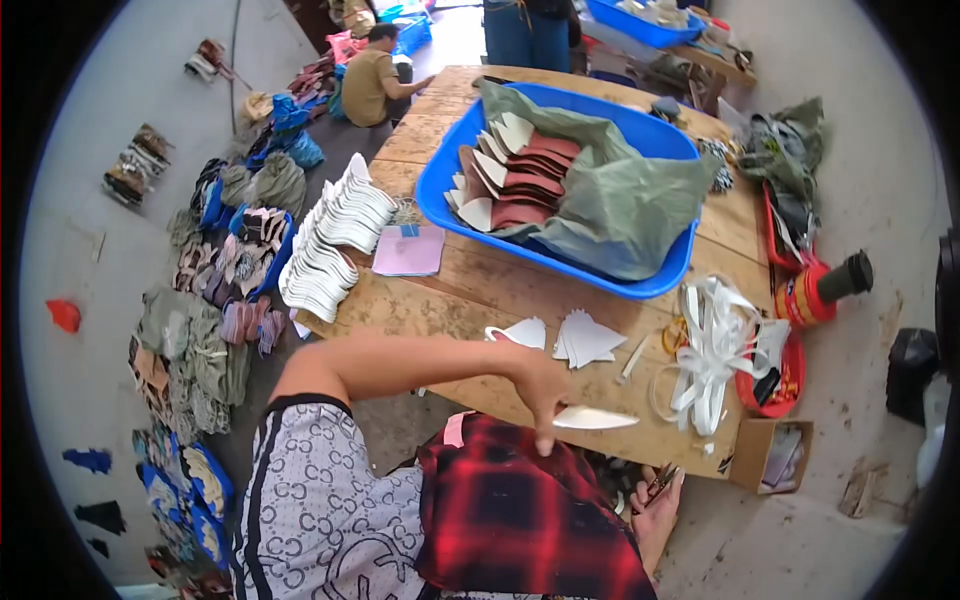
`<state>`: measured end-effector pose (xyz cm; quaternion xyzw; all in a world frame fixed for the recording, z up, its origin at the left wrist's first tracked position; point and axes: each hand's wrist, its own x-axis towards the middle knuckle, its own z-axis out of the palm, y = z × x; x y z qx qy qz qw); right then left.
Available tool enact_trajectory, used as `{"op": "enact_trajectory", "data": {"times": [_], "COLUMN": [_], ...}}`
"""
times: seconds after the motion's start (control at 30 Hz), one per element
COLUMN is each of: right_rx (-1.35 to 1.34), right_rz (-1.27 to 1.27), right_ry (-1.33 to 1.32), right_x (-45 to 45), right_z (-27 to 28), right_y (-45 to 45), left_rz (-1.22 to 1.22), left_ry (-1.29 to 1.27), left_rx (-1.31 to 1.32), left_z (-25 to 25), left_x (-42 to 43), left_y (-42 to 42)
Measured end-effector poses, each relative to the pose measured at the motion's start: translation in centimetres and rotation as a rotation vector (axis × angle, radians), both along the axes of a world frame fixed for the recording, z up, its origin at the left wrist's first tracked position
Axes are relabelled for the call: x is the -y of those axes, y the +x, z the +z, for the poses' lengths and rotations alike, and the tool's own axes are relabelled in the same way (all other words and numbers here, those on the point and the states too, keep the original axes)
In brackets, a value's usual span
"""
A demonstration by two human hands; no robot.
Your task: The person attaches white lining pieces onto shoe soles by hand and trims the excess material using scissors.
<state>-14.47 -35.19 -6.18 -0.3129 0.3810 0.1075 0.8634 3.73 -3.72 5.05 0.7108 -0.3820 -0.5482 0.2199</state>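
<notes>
My left hand (pixel 542 398) reaches across above the table's near edge, fingers closed on a white pointed shoe piece (pixel 597 418) whose tip faces right. Lower down, beside the red and black checked cloth (pixel 500 500) on my lap, my right hand (pixel 656 512) is closed around a small dark metal tool (pixel 660 482); its exact kind does not show. Past my left hand lie a fan of white triangular pieces (pixel 585 340) and another white piece (pixel 525 332). A thin white strip (pixel 633 360) rests to their right.
A blue tub (pixel 630 290) holds red and white shoe pieces in green cloth. Stacked white insoles (pixel 335 235) and a pink pad (pixel 408 252) lie left. White ribbon (pixel 712 340), a red basket (pixel 775 395) and a cardboard box (pixel 762 455) are right. A person (pixel 372 85) sits beyond.
</notes>
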Motion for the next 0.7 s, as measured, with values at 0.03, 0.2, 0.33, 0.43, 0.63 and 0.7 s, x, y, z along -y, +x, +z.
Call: {"op": "enact_trajectory", "data": {"times": [0.03,0.2,0.33,0.43,0.63,0.7], "right_rx": [0.095,0.712,0.672,0.814,0.598,0.594], "right_rz": [0.067,0.155,0.31,0.415,0.595,0.601], "right_ry": [-0.014,-0.574,-0.527,-0.396,-0.376,-0.344], "right_x": [-2.0,-12.4,-12.5,-13.2,-14.5,-14.5], "right_z": [2.0,7.4,11.3,10.6,11.7,11.4], "right_y": [1.6,8.9,11.4,11.8,11.4,11.2], "left_rz": [0.113,0.62,1.089,1.054,0.999,0.873], "left_ry": [0.065,-0.387,-0.464,-0.331,-0.362,-0.325], "left_rx": [0.155,0.822,0.108,-0.484,-0.217,-0.266], "left_z": [1.4,-1.8,-1.3,-0.1,0.0,0.8], "left_x": [0.2,3.3,1.1,-1.1,-1.8,-3.4], "left_y": [-0.3,-5.8,-6.8,-6.6,-11.1,-12.8]}}
